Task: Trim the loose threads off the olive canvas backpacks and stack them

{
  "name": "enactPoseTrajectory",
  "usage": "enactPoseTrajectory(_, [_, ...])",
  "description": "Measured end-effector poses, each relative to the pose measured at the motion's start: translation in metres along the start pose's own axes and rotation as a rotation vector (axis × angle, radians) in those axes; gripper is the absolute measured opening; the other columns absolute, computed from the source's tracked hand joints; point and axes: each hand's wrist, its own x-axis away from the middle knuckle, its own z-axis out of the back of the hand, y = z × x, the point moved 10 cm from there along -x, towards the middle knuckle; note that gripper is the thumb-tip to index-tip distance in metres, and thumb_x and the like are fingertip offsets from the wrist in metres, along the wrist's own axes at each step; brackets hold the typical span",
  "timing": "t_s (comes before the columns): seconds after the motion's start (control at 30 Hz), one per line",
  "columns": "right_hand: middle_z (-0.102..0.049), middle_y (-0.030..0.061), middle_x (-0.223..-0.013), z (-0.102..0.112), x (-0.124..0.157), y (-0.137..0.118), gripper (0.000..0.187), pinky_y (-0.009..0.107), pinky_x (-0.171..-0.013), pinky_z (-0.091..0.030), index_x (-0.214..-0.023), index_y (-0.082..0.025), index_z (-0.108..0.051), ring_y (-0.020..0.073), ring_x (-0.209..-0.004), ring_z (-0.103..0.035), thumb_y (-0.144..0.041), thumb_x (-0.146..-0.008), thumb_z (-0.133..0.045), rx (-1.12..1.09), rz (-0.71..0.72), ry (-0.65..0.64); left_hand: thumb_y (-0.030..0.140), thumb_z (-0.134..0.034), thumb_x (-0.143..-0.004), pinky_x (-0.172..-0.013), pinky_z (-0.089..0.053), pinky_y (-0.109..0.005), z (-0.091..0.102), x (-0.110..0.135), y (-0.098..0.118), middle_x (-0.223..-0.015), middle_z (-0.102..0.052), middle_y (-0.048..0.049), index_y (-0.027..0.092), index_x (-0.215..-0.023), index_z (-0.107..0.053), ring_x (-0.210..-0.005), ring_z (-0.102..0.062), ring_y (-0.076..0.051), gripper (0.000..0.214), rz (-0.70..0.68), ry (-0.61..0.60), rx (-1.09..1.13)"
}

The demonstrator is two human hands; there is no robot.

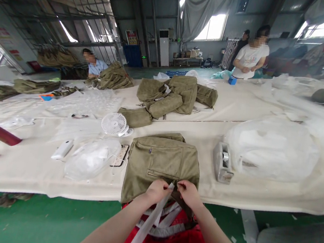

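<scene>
Tabletop [39, 171]: white strip [153, 217] in left hand [157, 190].

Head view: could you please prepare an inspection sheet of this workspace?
Surface: long cream-covered table
Job's things: olive cloth item, white strip
Clutter: white fan, phone, tape dispenser, plastic bag, red flask; olive pile behind
Hands: left hand holds the white strip; right hand at the olive cloth item's near edge, grip unclear
Cables: thin white cable by the phone
Surroundings: green floor; person in white shirt, person in blue shirt in the background
</scene>
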Motion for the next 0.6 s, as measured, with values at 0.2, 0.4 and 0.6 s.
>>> enactPoseTrajectory(0.2, [-0.062, -0.0011, -0.057, -0.016, -0.008, 0.009, 0.011, 0.023, -0.04, -0.031, -0.077, -0.02, -0.068, 0.0089, -0.034, -0.045, -0.024, -0.075, -0.057, -0.035, -0.075, -0.093, 0.043, -0.056, -0.071, -0.049, -0.022, -0.023, -0.009, -0.003, -0.011, -0.049, -0.036, 0.0057, 0.016, -0.06, -0.065, -0.051, -0.035, -0.009, 0.03, 0.056, -0.014, 0.044])
enactPoseTrajectory(0.4, [-0.061, -0.0014, -0.056, -0.015, -0.009, 0.007, 0.012, 0.023, -0.041, -0.033, -0.077, -0.02, -0.066, 0.0096, -0.035, -0.046, -0.026, -0.077, -0.055, -0.037, -0.057, -0.053, 0.045, -0.054, -0.074, -0.052, -0.031, -0.022, -0.013, -0.009, -0.024, -0.051, -0.048, 0.0043, 0.016, -0.072, -0.069, -0.055, -0.046, -0.011, 0.032, 0.193, -0.008, 0.207])
enactPoseTrajectory(0.6, [-0.059, -0.0011, -0.049, -0.015, -0.01, 0.012, 0.023, 0.022, -0.036, -0.027, -0.06, -0.019, -0.059, 0.0077, -0.03, -0.044, -0.031, -0.08, -0.057, -0.035, -0.109, -0.077, 0.048, -0.052, -0.076, -0.051, -0.031, -0.022, -0.012, -0.017, -0.021, -0.052, -0.051, 0.0034, 0.016, -0.073, -0.07, -0.054, -0.049, -0.011, 0.036, 0.191, 0.025, 0.185])
